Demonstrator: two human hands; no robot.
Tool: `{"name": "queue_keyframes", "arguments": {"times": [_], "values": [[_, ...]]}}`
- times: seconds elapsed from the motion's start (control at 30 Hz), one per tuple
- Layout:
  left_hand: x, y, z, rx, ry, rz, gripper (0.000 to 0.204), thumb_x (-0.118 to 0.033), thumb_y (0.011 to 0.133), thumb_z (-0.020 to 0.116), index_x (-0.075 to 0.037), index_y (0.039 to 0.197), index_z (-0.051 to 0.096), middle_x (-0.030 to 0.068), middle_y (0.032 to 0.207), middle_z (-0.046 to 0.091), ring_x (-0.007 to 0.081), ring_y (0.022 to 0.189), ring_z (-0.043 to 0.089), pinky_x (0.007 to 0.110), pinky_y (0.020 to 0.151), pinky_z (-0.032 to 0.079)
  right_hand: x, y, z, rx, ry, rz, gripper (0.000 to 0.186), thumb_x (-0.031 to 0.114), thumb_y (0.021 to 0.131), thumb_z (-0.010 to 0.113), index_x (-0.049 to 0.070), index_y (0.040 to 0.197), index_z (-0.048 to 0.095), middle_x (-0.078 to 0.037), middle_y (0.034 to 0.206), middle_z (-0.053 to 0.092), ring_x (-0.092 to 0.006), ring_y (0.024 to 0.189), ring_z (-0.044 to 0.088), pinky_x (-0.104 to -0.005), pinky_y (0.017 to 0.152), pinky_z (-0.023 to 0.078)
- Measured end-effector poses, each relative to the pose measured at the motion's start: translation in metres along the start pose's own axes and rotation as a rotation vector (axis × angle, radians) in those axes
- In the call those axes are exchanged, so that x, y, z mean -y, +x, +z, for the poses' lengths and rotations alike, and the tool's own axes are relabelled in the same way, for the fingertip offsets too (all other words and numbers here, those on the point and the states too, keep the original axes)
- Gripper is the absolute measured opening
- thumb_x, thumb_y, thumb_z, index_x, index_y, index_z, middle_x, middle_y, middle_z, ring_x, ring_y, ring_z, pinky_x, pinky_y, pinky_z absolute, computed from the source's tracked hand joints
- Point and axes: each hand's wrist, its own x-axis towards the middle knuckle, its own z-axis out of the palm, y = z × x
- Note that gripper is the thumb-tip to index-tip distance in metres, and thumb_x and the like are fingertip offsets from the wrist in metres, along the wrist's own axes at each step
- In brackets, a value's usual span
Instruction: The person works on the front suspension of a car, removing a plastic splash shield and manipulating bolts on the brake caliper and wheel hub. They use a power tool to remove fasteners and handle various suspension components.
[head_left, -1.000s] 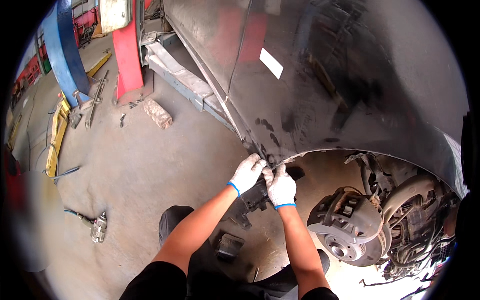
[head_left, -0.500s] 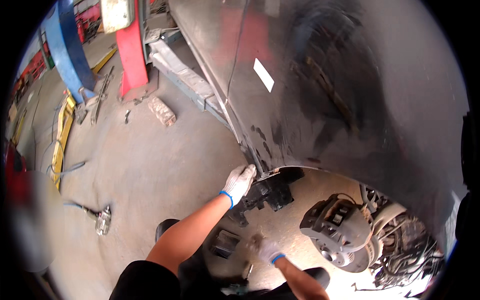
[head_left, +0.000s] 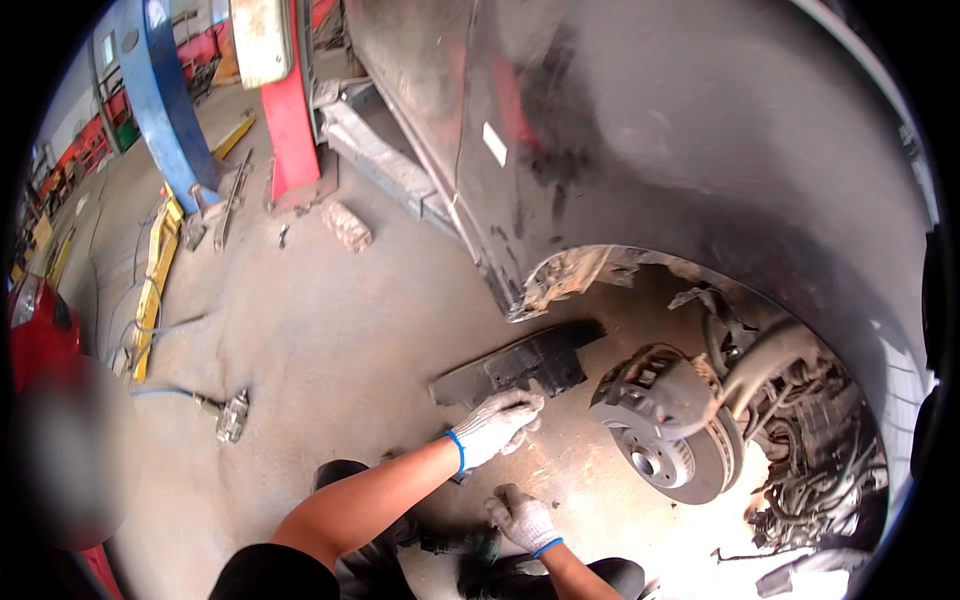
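Note:
My left hand [head_left: 496, 425], in a white glove with blue cuff, is raised below the fender's lower tip, its fingers curled; whatever it holds is unclear. Behind it a black plastic part [head_left: 470, 370] lies on the floor. My right hand [head_left: 518, 518], gloved alike, is lower, near my knees, fingers bent; what is in it cannot be made out. A dark green tool [head_left: 465, 542] lies just left of it. The dark car fender [head_left: 640, 150] arches over an exposed brake disc and caliper [head_left: 660, 420] to the right of my hands.
A grey lift arm [head_left: 380, 160] runs beside the car. Blue [head_left: 160, 100] and red [head_left: 290, 130] posts stand at back left, with a yellow bar [head_left: 153, 290] and wooden block [head_left: 346, 225]. An air tool [head_left: 232, 415] with hose lies left. A red car [head_left: 40, 310] is at the left edge.
Both hands have left the fender's lower tip: my right hand dropped toward my knees, then my left moved down after it. The view has shifted slightly.

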Motion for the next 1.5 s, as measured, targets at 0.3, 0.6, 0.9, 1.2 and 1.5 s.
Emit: {"name": "queue_keyframes", "arguments": {"times": [0.3,0.6,0.9,1.2,1.5], "values": [[-0.011,0.015,0.009,-0.049,-0.185,0.171,0.014,-0.020,0.096,0.054,-0.011,0.107,0.058,0.0030,0.073,0.060,0.0123,0.051,0.052,0.024,0.042,0.040,0.089,-0.028,-0.093,-0.300,0.304,-0.203,0.064,0.031,0.093,0.063,0.001,0.143,0.036,-0.012,0.094,0.066,-0.0203,0.083,0.064,-0.0331,0.075,0.053],[0.028,-0.026,0.049,0.148,0.052,0.167,0.014,-0.023,0.098,0.053,-0.010,0.101,0.059,-0.0022,0.066,0.052,0.0075,0.047,0.045,0.023,0.040,0.034,0.083,-0.161,-0.066,-0.527,0.533,-0.125,0.042,0.019,0.096,0.059,-0.003,0.130,0.049,-0.009,0.091,0.063,-0.0142,0.074,0.060,-0.0281,0.066,0.051],[0.045,-0.061,0.078,0.140,0.393,0.028,0.021,-0.031,0.094,0.062,-0.010,0.092,0.059,-0.0053,0.060,0.044,0.0047,0.044,0.038,0.023,0.039,0.029,0.053,-0.284,0.021,-0.761,0.569,0.056,0.028,0.011,0.093,0.059,-0.006,0.115,0.057,-0.009,0.082,0.064,-0.0124,0.068,0.062,-0.0269,0.066,0.052],[0.091,-0.068,0.054,0.231,0.491,-0.040,0.022,-0.023,0.095,0.055,-0.008,0.111,0.061,0.0002,0.075,0.058,0.0082,0.054,0.050,0.024,0.045,0.039,0.071,-0.170,-0.078,-0.674,0.028,-0.154,0.030,0.024,0.088,0.063,0.000,0.104,0.055,-0.023,0.083,0.065,-0.0430,0.078,0.064,-0.0475,0.069,0.051],[0.085,-0.095,0.071,0.321,0.662,0.054,0.036,-0.033,0.102,0.047,-0.006,0.125,0.055,-0.0012,0.074,0.054,0.0059,0.056,0.046,0.022,0.049,0.038,0.034,-0.104,-0.085,-0.455,0.100,-0.110,0.037,0.020,0.085,0.071,0.004,0.115,0.057,-0.014,0.080,0.065,-0.0251,0.070,0.063,-0.0353,0.067,0.052]]}}
